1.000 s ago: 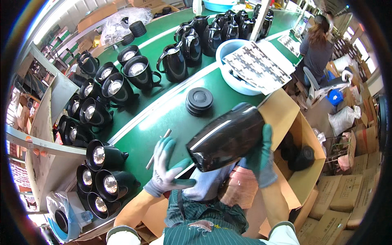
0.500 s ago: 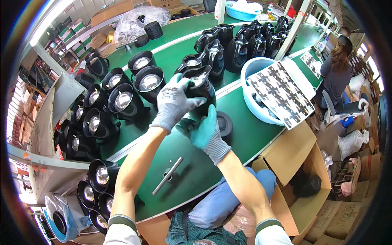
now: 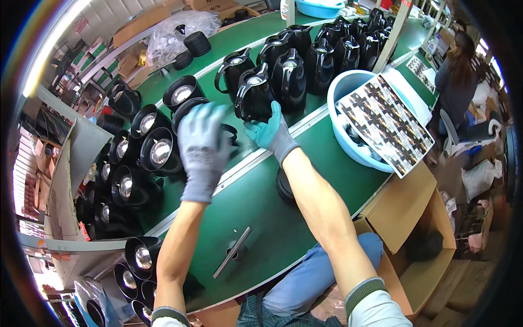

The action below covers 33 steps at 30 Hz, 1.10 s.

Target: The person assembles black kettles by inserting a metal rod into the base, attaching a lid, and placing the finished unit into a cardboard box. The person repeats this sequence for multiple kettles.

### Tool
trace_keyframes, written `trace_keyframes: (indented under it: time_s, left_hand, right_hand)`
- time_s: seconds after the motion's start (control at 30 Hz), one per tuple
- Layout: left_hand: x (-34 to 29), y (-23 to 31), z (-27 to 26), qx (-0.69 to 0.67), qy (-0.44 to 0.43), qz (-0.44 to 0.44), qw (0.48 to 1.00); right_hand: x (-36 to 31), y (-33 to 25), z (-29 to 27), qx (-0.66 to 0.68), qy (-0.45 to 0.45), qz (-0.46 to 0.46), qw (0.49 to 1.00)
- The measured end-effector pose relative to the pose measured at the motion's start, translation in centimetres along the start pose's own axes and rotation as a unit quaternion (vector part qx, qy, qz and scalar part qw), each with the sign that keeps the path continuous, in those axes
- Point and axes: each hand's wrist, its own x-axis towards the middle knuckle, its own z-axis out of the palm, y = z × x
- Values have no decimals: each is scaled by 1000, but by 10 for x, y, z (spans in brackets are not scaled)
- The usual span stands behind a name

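Observation:
A finished-looking black jug (image 3: 255,97) with a spout and lid stands upright beside other black jugs (image 3: 289,82) on the far strip of the green work surface. My right hand (image 3: 269,133), in a grey and teal glove, is just below that jug's base, fingers spread, with nothing held. My left hand (image 3: 202,144), in the same kind of glove, is blurred. Its fingers stretch out over an open black jug body (image 3: 188,108) with a shiny inside; whether they touch it is unclear. A round black part (image 3: 284,185) lies partly hidden behind my right forearm.
Several open jug bodies (image 3: 160,151) crowd the left side. A metal bar tool (image 3: 232,253) rests on the near green surface (image 3: 261,234). At right are a blue basin (image 3: 333,109) with a patterned sheet (image 3: 385,122) over it and an open cardboard box (image 3: 400,207). A person (image 3: 457,76) is farther right.
Both hands have let go of the black jug, which now stands with the others. My left hand has swung left over the open jug bodies; my right has moved slightly up.

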Motion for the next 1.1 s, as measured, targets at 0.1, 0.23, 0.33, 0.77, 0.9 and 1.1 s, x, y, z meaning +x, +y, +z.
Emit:
trace_keyframes:
  time_s: [0.1,0.23,0.33,0.77,0.9,1.1]
  left_hand:
    - [-38,-41,-14,199,-105,-96,970]
    - [-41,-84,-7,198,-158,-24,967]
    - [-50,-68,-33,133,-120,7,984]
    - [-166,82,-207,-275,45,-165,946]
    - [-279,63,-173,-474,-91,-433,761]
    - [-390,44,-95,-577,-295,-387,656]
  right_hand:
    - [-20,12,-5,-79,8,-12,997]
    - [-83,52,-11,-332,-92,-120,931]
    - [-158,61,15,-673,-136,-450,571]
    - [-367,60,-50,-740,-217,-445,455]
    - [-401,73,-87,-597,-185,-422,656]
    - [-409,107,-84,-571,-296,-333,690]
